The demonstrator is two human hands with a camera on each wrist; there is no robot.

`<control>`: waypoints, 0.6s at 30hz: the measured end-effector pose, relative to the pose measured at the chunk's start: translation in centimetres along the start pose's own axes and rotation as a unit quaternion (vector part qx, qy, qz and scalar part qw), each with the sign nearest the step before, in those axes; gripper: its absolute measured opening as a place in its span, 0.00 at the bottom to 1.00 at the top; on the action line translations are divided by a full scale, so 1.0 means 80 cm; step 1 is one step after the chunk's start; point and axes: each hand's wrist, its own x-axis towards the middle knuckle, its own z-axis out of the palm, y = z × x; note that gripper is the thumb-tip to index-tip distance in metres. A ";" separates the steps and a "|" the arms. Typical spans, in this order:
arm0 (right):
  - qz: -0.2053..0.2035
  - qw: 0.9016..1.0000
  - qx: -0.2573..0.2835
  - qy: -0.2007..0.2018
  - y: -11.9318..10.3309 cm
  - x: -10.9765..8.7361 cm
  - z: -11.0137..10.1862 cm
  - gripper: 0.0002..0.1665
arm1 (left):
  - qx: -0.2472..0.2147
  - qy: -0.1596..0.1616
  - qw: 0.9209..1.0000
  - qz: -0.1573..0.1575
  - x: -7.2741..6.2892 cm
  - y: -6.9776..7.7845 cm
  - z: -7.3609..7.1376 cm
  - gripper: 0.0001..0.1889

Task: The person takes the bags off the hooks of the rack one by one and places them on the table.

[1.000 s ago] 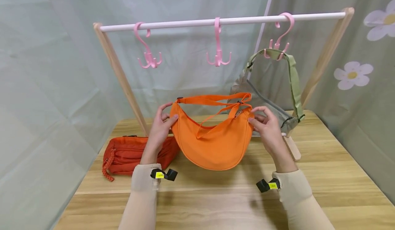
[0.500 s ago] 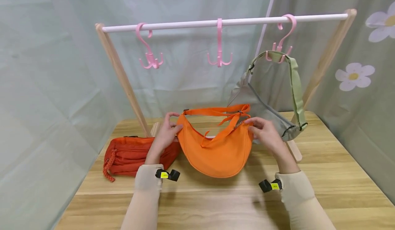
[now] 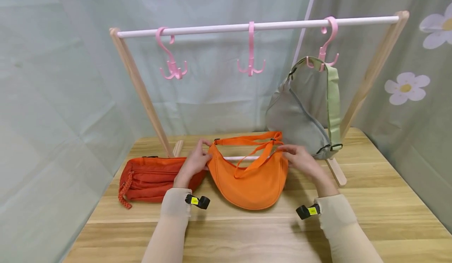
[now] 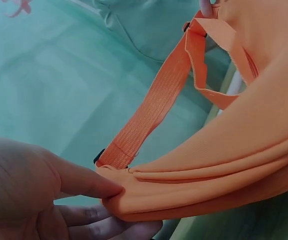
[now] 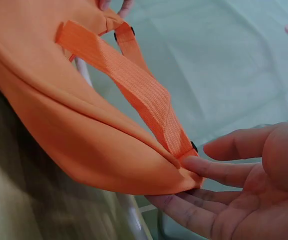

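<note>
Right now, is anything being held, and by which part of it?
The orange crescent-shaped shoulder bag, by its two upper corners: the left grip pinches one, the right grip the other.

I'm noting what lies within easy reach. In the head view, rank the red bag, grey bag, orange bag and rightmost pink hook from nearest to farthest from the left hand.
From the left hand:
1. Orange bag, pinched at its left end.
2. Red bag, just left.
3. Grey bag, right.
4. Rightmost pink hook, upper right.
</note>
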 end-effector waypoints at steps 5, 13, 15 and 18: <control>0.001 0.999 -0.032 -0.011 0.007 0.002 0.002 0.26 | 0.012 0.010 1.000 -0.010 0.002 -0.002 0.004 0.19; 0.023 0.998 -0.049 -0.035 0.015 0.004 0.004 0.28 | 0.061 0.020 0.998 -0.020 0.005 -0.009 0.008 0.22; 0.030 0.998 -0.040 -0.040 0.016 0.003 0.004 0.28 | 0.075 0.027 0.997 -0.020 0.005 -0.011 0.009 0.21; 0.038 0.997 -0.034 -0.049 0.016 0.002 0.004 0.29 | 0.098 0.037 0.994 -0.018 0.005 -0.012 0.009 0.20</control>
